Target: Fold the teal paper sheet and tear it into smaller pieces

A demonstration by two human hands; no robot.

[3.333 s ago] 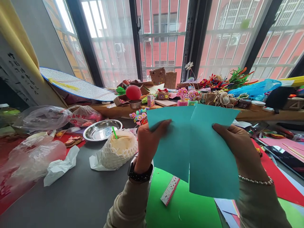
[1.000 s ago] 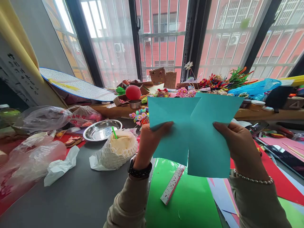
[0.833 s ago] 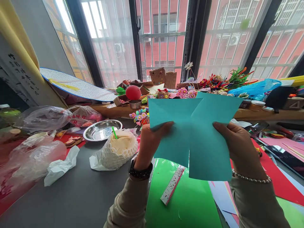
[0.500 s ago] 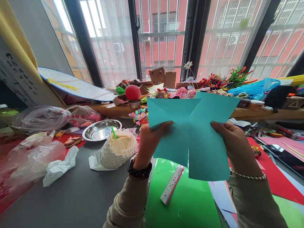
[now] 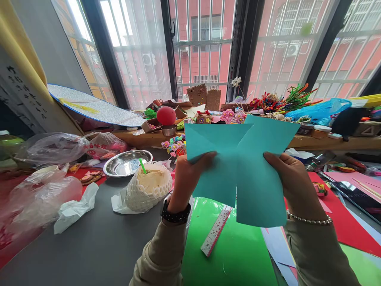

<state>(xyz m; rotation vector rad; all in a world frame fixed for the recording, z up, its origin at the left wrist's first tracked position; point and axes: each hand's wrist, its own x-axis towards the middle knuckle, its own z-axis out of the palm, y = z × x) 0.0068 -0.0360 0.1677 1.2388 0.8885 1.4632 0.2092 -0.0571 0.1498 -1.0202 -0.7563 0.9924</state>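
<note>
A teal sheet of paper [image 5: 258,178] is held up in front of me, above the table. Gaps split it at the top and bottom along the middle; whether the two halves are joined at the centre, I cannot tell. My left hand [image 5: 193,172] pinches its left side, thumb in front and the other fingers behind it. On the right side, my right hand [image 5: 288,174] grips the paper the same way. Below lies a glossy green sheet [image 5: 232,254], with a white and pink patterned ruler [image 5: 216,231] slanting across it.
A coconut in a foam net [image 5: 149,188] with a green straw and a metal plate [image 5: 127,164] stand left of the paper. Plastic bags [image 5: 53,149] lie farther left. Red paper [image 5: 351,222] and a phone [image 5: 357,194] are at right. Craft items, including a red balloon [image 5: 166,116], crowd the windowsill.
My right hand and the paper's right side have shifted very slightly left. The left hand's hold looks the same, and the things on the table have not moved.
</note>
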